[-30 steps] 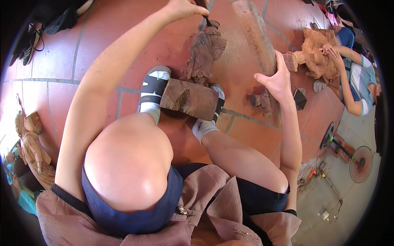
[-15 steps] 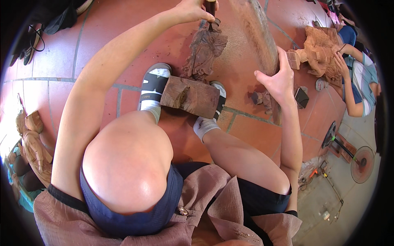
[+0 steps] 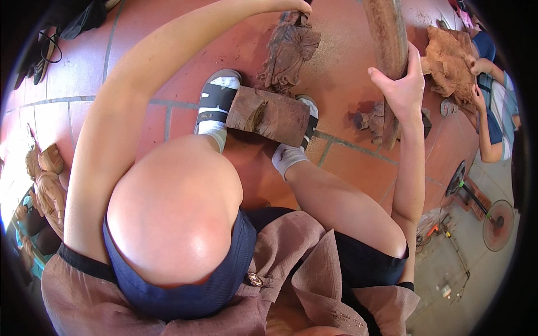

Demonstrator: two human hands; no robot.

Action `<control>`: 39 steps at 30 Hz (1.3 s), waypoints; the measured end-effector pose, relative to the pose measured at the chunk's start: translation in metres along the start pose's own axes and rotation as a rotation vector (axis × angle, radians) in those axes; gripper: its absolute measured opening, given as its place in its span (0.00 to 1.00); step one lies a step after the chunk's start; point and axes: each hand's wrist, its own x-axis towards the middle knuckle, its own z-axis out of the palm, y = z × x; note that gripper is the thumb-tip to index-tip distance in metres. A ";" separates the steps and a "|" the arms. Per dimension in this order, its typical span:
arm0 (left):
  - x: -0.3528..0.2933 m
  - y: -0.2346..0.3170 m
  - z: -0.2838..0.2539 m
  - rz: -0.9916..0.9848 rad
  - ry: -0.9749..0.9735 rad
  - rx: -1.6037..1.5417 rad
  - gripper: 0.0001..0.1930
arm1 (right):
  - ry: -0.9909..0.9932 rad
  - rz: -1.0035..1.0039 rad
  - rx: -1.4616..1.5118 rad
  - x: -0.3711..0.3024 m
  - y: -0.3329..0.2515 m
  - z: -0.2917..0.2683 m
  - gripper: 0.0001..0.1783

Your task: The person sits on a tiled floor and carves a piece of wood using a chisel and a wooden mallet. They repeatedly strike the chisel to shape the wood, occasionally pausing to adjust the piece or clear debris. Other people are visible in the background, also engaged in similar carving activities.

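My left hand reaches the top edge, cut off by it, just above a dark brown wood carving with folded, leafy relief. Its fingers are bent at the carving's upper end, around a chisel whose handle is out of the picture. My right hand is wrapped round a long, thick wooden club, raised to the right of the carving. The lower end of the club points down past my wrist. Against the carving's near end lies a heavy brown wood block, set between my sandalled feet.
Small dark wood pieces and a round tin lie to the right. Beyond, another person's hands work on a large carving. A fan stands at the lower right. A carved figure is at the left.
My left hand has moved up and right, taking the chisel handle out of the picture. My right hand and the club have swung right and slightly up. The whole view has shifted a little.
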 end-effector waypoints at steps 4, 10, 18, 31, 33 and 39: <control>-0.018 -0.043 0.006 -0.183 0.049 -0.610 0.17 | -0.049 0.009 -0.030 -0.003 0.002 0.004 0.39; -0.020 -0.012 0.011 0.015 0.002 -0.264 0.16 | -0.018 -0.020 -0.109 -0.005 0.002 0.005 0.40; -0.017 0.007 0.013 0.191 0.041 -0.003 0.14 | 0.051 -0.179 -0.142 0.001 0.014 0.006 0.38; -0.017 -0.026 0.021 -0.058 0.076 -0.428 0.18 | -0.192 -0.010 -0.276 -0.002 0.007 0.002 0.37; -0.019 -0.037 -0.001 -0.257 0.052 -0.644 0.17 | -0.195 0.035 -0.213 -0.006 0.004 0.003 0.38; -0.026 -0.032 0.002 -0.201 0.052 -0.668 0.17 | -0.143 0.089 -0.064 -0.012 0.001 0.003 0.38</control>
